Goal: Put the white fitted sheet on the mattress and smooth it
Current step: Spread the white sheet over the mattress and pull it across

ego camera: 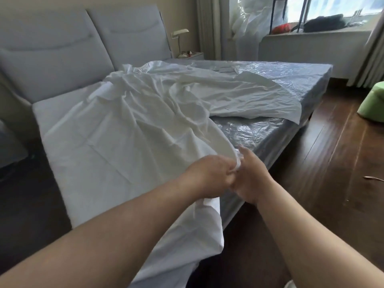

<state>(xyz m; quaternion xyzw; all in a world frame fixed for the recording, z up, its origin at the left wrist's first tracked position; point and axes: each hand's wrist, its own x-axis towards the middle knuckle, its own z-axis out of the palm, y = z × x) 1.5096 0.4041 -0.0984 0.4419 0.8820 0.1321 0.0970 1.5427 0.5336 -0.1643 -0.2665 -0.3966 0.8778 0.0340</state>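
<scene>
The white fitted sheet (133, 125) lies crumpled over the left and middle of the mattress (268, 129), which is wrapped in shiny clear plastic and bare on its right side. Part of the sheet hangs over the near foot edge. My left hand (209, 175) is closed on a bunched edge of the sheet just above the foot end. My right hand (251, 173) is pressed against the left, fingers pinching the same bunch of fabric. Both forearms reach in from the bottom of the view.
A grey padded headboard (83, 48) stands at the far left end. A bedside table with a lamp (180, 34) is behind the bed. Dark wood floor (324, 163) runs along the right side, with a green object (374, 104) at the right edge. A window ledge (311, 34) holds clutter.
</scene>
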